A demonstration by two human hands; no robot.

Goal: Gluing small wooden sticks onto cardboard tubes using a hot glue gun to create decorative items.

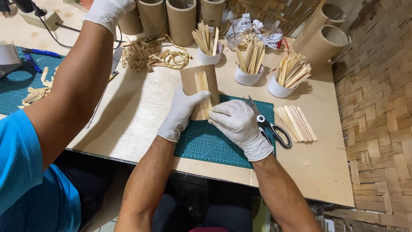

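Two gloved hands press wooden strips onto a cardboard tube over a green cutting mat.

The left hand (182, 112) clasps the brown cardboard tube (192, 80) from its left side, fingers curled; the right hand (238, 123) lies knuckles up, fingertips pinning the pale wooden strips (202, 92) against it. Black-handled scissors (270, 129) lie just right, on the green cutting mat (206, 144). Crumpled printed wrapping (253, 32) sits at the surface's (137, 111) far edge, behind three white cups (246, 77) of sticks.
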